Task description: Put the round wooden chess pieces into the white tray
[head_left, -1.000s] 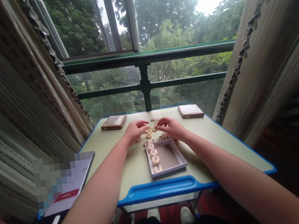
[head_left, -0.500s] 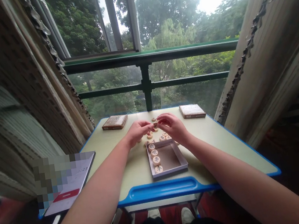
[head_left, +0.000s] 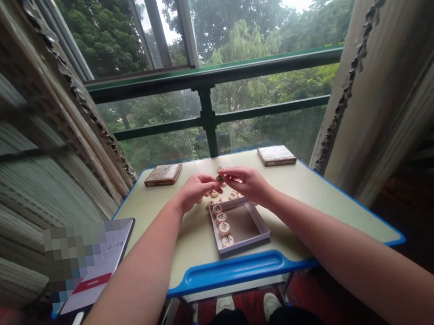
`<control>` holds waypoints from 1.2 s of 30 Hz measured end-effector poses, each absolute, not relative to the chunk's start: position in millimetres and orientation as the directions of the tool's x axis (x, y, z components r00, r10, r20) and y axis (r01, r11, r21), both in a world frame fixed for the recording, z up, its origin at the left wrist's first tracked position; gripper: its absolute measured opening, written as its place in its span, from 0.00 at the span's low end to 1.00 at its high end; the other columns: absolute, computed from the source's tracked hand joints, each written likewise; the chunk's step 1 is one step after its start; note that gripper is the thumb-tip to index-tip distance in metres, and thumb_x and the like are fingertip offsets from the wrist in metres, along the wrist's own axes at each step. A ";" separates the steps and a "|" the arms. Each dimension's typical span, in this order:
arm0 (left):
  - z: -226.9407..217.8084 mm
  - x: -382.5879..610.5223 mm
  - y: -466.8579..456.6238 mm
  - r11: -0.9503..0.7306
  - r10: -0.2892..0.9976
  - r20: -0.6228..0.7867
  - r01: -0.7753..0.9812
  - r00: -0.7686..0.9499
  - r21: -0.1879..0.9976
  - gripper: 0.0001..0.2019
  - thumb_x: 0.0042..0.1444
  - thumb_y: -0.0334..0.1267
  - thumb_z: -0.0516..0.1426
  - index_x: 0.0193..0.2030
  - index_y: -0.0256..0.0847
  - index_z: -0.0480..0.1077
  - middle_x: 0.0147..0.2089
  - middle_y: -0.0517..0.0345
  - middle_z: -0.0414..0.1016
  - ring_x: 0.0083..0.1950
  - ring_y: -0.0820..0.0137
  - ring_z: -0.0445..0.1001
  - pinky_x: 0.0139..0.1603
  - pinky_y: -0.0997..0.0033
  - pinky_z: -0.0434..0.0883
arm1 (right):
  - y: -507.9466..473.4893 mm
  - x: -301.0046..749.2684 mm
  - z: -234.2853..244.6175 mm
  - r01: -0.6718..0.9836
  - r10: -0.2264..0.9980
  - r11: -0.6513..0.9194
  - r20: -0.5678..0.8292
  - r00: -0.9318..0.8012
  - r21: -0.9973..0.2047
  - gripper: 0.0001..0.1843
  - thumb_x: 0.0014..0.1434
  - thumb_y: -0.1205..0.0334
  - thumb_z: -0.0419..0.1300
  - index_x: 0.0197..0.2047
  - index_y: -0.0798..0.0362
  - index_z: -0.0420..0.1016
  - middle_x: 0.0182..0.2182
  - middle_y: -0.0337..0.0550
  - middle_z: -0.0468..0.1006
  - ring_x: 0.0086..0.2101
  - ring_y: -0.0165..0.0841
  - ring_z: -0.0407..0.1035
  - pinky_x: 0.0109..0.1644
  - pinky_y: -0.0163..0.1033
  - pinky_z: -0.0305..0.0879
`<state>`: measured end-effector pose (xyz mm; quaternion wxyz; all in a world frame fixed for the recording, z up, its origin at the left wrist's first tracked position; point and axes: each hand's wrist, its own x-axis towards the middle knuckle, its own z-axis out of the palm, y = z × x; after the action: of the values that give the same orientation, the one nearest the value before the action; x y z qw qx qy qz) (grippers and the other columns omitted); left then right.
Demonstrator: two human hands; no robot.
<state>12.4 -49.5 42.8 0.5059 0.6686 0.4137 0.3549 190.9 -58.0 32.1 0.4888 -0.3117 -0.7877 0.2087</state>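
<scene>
Round wooden chess pieces (head_left: 233, 195) lie scattered on the pale green table (head_left: 314, 197) behind a shallow grey box (head_left: 246, 228). Several pieces (head_left: 222, 225) sit in a row along the box's left side. My left hand (head_left: 194, 190) and my right hand (head_left: 246, 181) hover together over the scattered pieces, fingertips almost touching. The right hand's fingers pinch a small piece (head_left: 220, 175) lifted off the table. My left hand's fingers are curled in beside it; whether they grip anything is hidden.
Two flat brown boxes lie at the table's back corners, one on the left (head_left: 163, 175) and one on the right (head_left: 276, 155). A tablet (head_left: 94, 263) rests at the left. Window rail (head_left: 205, 75) and curtains close in both sides. A blue tray lip (head_left: 236, 270) edges the front.
Both hands have lifted slightly off the scattered pieces and drawn together; the right hand now pinches a piece raised above the table. The view has shifted a little.
</scene>
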 end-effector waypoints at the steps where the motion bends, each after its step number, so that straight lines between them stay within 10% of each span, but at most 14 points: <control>1: 43.4 12.2 -50.1 -0.145 0.911 0.054 0.196 0.410 0.970 0.10 0.41 0.39 0.61 0.29 0.34 0.74 0.26 0.54 0.75 0.22 0.78 0.59 0.24 0.75 0.57 | -58.7 191.1 33.3 0.295 0.689 0.725 0.642 -0.338 -0.623 0.13 0.51 0.66 0.58 0.42 0.55 0.74 0.37 0.46 0.77 0.32 0.30 0.70 0.38 0.36 0.69; 9: 46.2 7.6 -50.0 -0.143 0.876 0.100 0.055 0.472 0.988 0.15 0.45 0.43 0.54 0.27 0.32 0.74 0.23 0.51 0.74 0.23 0.74 0.64 0.22 0.74 0.55 | -73.7 199.9 51.4 0.440 0.695 0.718 0.583 -0.421 -0.539 0.08 0.48 0.63 0.62 0.34 0.56 0.75 0.29 0.42 0.74 0.27 0.27 0.64 0.31 0.33 0.62; 20: 36.4 -1.1 -34.5 -0.242 0.961 0.240 0.004 0.137 0.970 0.15 0.45 0.44 0.53 0.23 0.32 0.72 0.18 0.53 0.71 0.21 0.74 0.66 0.19 0.75 0.53 | -110.0 197.7 66.3 0.346 0.444 0.793 0.087 -0.892 -0.501 0.10 0.45 0.62 0.66 0.34 0.54 0.76 0.31 0.39 0.69 0.31 0.27 0.62 0.35 0.32 0.60; 36: 32.7 1.5 -30.9 -0.276 0.961 0.267 0.289 0.072 0.917 0.15 0.45 0.45 0.54 0.23 0.33 0.72 0.18 0.54 0.71 0.19 0.76 0.61 0.23 0.73 0.58 | -108.0 192.7 55.8 0.330 0.430 0.805 0.103 -0.897 -0.493 0.12 0.47 0.60 0.65 0.37 0.52 0.78 0.30 0.40 0.69 0.29 0.26 0.62 0.33 0.31 0.59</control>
<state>1.5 -30.9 32.7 0.3529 0.6413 0.4874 0.4760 192.7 -108.0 55.8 0.1051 -0.2012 -0.9443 0.2385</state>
